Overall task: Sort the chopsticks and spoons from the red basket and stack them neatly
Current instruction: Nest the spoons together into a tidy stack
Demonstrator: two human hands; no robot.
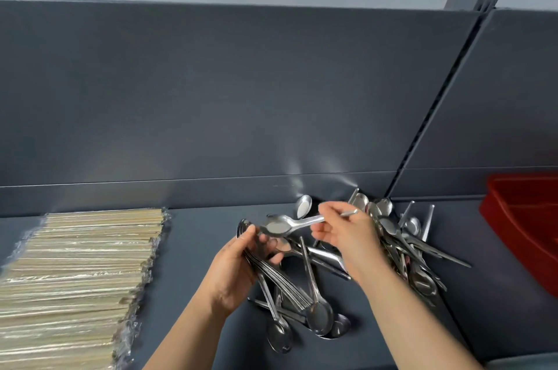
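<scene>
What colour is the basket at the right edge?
Red; the basket shows in the head view, partly cut off.

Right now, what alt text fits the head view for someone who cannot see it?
The right hand carries a single spoon toward the nested stack of spoons in the left hand. Loose spoons lie on the dark counter, wrapped chopsticks at left, red basket at right.

The spoons (392, 236) are polished metal, mirror-bright. The chopsticks (78, 273) look like pale wood under crinkly clear film. The basket (522, 218) is glossy red plastic; the worktop (199, 248) matt grey.
</scene>
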